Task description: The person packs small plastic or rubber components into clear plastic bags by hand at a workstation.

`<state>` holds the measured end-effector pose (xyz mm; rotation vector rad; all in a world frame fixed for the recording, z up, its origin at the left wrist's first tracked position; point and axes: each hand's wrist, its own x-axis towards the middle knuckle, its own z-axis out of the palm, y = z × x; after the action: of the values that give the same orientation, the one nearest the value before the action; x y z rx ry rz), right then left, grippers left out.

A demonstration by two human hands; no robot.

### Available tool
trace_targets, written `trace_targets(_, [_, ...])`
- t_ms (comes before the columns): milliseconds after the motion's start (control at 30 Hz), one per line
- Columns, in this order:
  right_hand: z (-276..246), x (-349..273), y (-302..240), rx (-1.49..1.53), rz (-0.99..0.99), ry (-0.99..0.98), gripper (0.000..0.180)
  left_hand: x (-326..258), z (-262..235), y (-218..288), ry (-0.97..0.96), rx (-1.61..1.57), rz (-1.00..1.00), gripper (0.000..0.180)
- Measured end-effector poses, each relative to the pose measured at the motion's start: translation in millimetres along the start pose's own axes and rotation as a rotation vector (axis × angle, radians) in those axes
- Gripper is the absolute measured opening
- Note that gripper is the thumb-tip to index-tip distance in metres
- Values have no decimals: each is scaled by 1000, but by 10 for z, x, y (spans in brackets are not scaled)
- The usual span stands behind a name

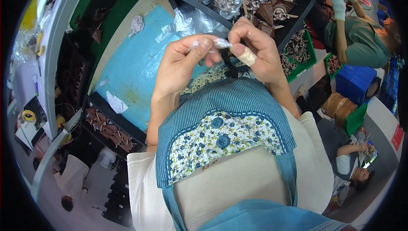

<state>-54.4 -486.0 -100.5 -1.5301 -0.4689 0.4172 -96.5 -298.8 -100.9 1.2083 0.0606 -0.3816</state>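
Above my apron, both hands are raised close together over the work table. A small twisted piece of clear plastic film [222,43] stretches between my fingertips. My left hand [176,63] pinches one end between thumb and curled fingers. On the other end, my right hand [265,59] closes its thumb and forefinger; a beige bandage wraps that thumb. Whether anything is inside the film I cannot tell. Just beyond my hands lies more loose clear plastic [187,25]. Past it stands a black tray [212,12] with bagged parts [229,3] and loose brown pointed pieces [265,11].
The table has a blue top [127,67] with crumpled paper [136,25] on it. A second black tray [140,135] at left holds brown pieces [108,131]. Green crates [312,54] with small parts and a blue bin [355,82] stand at right. Co-workers [361,39] are nearby.
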Motion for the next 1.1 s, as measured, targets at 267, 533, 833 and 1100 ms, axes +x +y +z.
trace_targets(267, [47, 128, -28, -5, -204, -71, 39, 17, 76, 73, -22, -15, -24, 19])
trace_targets(533, [-15, 25, -130, -251, -78, 66, 47, 153, 233, -11, 422, 775, 609, 21])
trace_targets(833, [-399, 178, -1, -6, -107, 343, 10, 638, 419, 111, 363, 862, 980, 21])
trace_targets(1100, [-926, 474, 308, -583, -324, 789, 13, 1198, 260, -57, 495, 769, 694, 8])
